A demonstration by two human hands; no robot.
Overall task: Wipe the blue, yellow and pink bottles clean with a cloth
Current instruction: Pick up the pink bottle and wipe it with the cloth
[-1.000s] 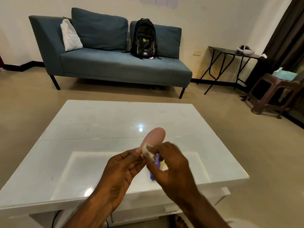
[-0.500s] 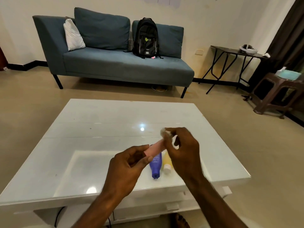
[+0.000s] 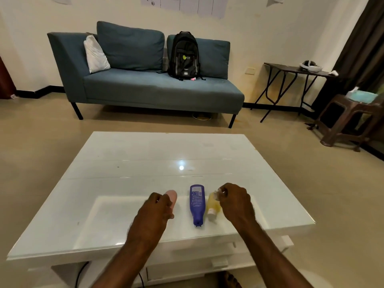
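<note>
- A person's left hand curls its fingers round the pink bottle, which lies on its side on the glossy white counter; only the bottle's rounded far end shows past the knuckles.
- The right hand pinches a small, pale wad of cloth between thumb and fingertips, fingers bent inward, and holds it at the far end of the yellow bottle.
- The yellow bottle lies flat just to the left of the right hand, its white cap pointing back toward the person; whether the cloth touches it cannot be told.
- Between the two hands lies the blue bottle, label up and cap toward the person, just beside the yellow one and a little apart from the pink.
- All three bottles lie in a row near the counter's near edge, and both forearms reach in over that edge.
- Well beyond the hands, a blue-grey sofa stands against the wall with a black backpack and a white pillow on it.
- Far off to the right of the right hand stand a dark folding table and a brown stool, beside a dark curtain.
</note>
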